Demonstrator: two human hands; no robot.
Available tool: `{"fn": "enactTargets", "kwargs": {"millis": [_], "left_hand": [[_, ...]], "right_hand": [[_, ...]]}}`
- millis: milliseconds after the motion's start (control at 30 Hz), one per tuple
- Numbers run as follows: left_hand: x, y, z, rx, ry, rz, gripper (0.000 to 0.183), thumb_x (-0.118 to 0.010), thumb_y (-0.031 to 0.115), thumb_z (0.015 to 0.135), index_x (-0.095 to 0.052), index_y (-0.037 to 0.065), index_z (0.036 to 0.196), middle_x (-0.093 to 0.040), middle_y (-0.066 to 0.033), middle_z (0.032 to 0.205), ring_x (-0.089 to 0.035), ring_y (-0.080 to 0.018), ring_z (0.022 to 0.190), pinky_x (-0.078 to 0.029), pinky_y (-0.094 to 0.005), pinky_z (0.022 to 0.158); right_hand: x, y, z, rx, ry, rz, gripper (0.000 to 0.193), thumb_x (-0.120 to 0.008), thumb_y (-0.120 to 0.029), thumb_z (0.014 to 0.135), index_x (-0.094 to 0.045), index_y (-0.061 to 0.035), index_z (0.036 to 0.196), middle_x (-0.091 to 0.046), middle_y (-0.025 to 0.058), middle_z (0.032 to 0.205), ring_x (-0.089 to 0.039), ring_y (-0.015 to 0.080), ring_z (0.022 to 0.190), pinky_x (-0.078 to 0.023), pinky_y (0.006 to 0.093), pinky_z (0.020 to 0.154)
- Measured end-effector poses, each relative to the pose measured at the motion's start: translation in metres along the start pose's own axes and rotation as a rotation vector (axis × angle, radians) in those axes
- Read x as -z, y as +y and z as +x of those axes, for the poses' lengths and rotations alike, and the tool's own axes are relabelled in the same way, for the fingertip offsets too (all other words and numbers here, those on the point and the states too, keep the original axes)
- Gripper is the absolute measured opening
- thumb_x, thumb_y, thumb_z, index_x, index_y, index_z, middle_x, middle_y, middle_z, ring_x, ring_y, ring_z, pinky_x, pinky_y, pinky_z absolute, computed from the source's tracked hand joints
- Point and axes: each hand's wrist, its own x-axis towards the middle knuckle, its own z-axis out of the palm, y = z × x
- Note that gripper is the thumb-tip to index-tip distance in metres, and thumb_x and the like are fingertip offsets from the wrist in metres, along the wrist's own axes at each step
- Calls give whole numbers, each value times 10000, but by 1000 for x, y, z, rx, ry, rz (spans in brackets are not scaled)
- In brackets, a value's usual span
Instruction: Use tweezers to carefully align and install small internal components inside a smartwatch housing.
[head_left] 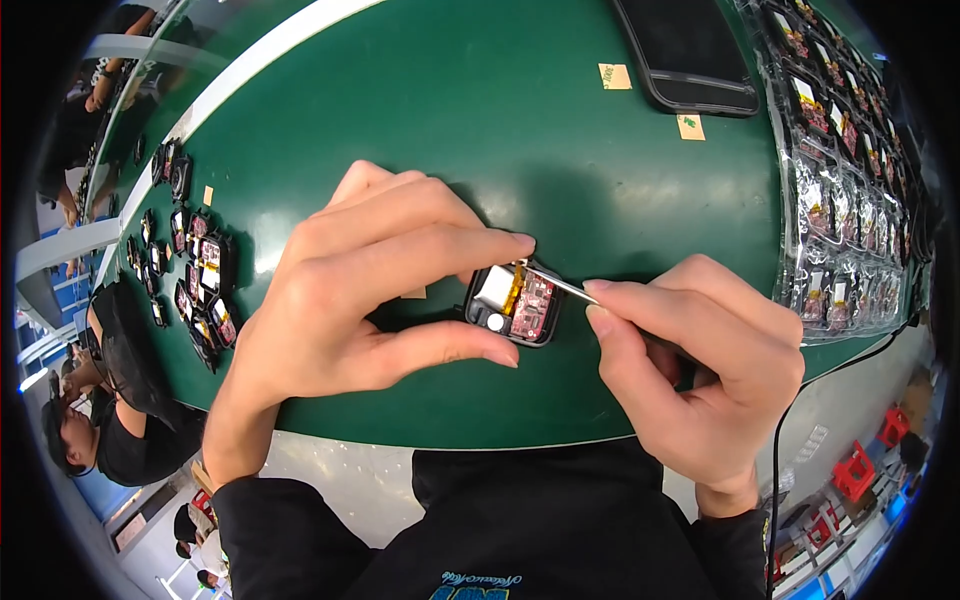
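Observation:
My left hand grips a small black device housing between its thumb, at the lower side, and its fingers, at the upper side. Inside the open housing lie a red circuit board, a silvery-white battery with yellow tape, and a round white part. Pinched between the thumb and forefinger of my right hand is a thin metal pointed tool, possibly tweezers. Its tip reaches the upper edge of the board, close to my left forefinger; whether it touches is too small to tell.
Several similar open devices lie in a cluster on the green table at left. Clear plastic trays of more units stand at right. A black phone and small paper labels are at the far side. A person sits at left.

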Motion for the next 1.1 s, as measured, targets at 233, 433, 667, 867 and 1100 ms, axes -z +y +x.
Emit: {"fn": "enactTargets", "kwargs": {"millis": [233,433,667,867,1100], "left_hand": [[1,1,0,62,-12,-29,683,-991,452,650,-822,4,1137,-786,-60,938,-649,-188,751,-432,-328,775],[1,1,0,39,-10,-23,668,-988,455,659,-822,13,1132,-794,-68,952,-686,-196,786,-457,-332,796],[5,-6,1,-11,-42,-32,668,-978,475,672,-832,18,1136,-799,-74,956,-693,-200,800,-432,-334,776],[9,-12,1,-11,-80,-110,680,-971,504,678,-842,18,1135,-798,-74,958,-704,-202,816,-376,-337,756],[10,-14,3,-33,-102,-113,689,-960,522,683,-845,18,1139,-796,-82,954,-698,-207,829,-371,-349,783]], "right_hand": [[-2,2,-3,86,81,-55,324,-841,135,745,-859,9,1043,-674,30,771,-485,35,531,-318,234,481],[-5,7,-5,182,72,-90,381,-857,134,717,-868,1,1074,-680,40,806,-560,88,598,-387,246,515],[-7,7,-6,158,62,-72,341,-856,143,747,-863,19,1065,-696,58,812,-600,105,621,-421,251,533],[1,1,0,48,-13,14,283,-832,137,793,-863,29,1052,-712,63,801,-577,67,592,-366,227,515],[1,2,-1,-3,-24,70,240,-825,122,811,-862,36,1031,-705,51,794,-536,36,565,-331,217,501]]}}
